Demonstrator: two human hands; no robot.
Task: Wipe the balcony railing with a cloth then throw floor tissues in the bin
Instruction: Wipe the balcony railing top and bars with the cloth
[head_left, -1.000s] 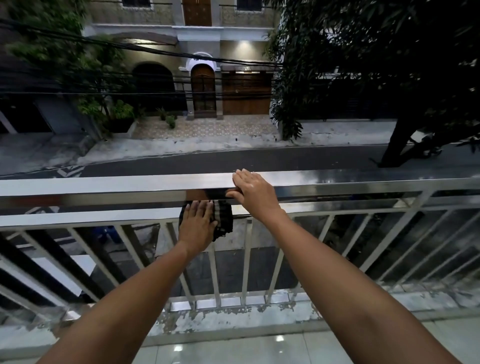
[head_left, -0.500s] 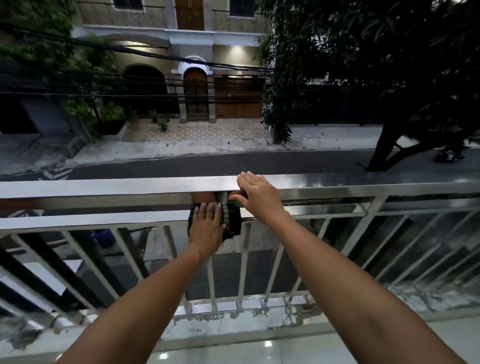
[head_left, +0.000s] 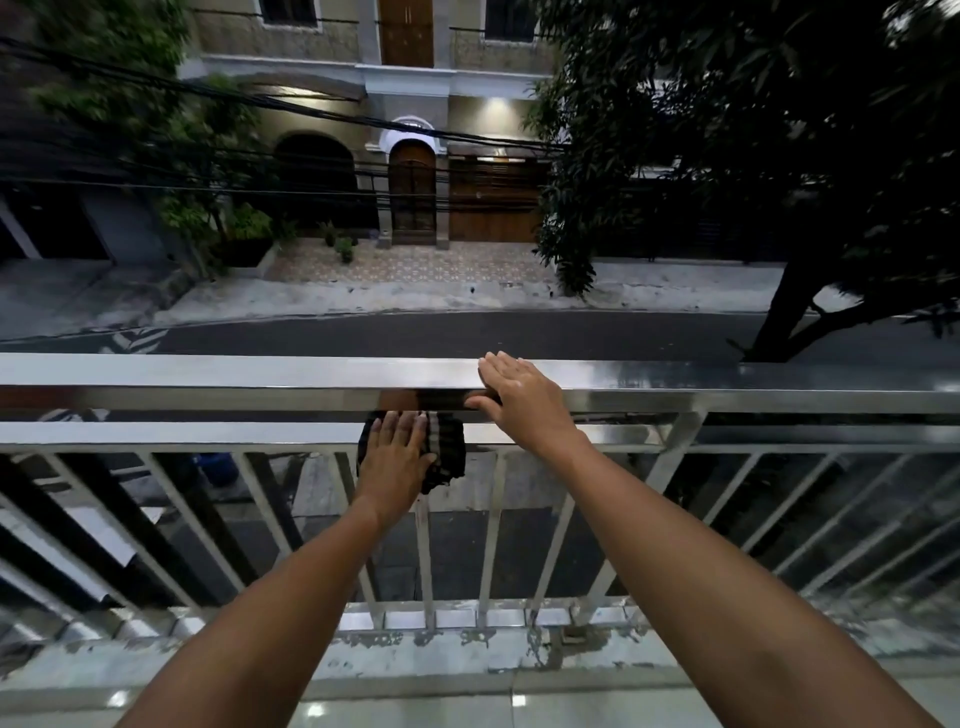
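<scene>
A steel balcony railing (head_left: 208, 379) runs across the view, with a wide top bar and a thinner second bar (head_left: 156, 434) under it. My left hand (head_left: 395, 457) presses a dark striped cloth (head_left: 447, 452) flat against the second bar, fingers straight. My right hand (head_left: 522, 400) rests on the top bar just right of it, fingers laid over the top and thumb against the bar's front face. No tissues or bin are in view.
Slanted and upright steel balusters (head_left: 488, 530) fill the space below the bars. A stained concrete ledge (head_left: 467, 649) and glossy floor tiles (head_left: 415, 712) lie at the foot. Beyond are a street, a house and a tree (head_left: 779, 156).
Both hands and the cloth have slid a little to the right along the railing. The left hand stays flat on the cloth, the right one on the top bar.
</scene>
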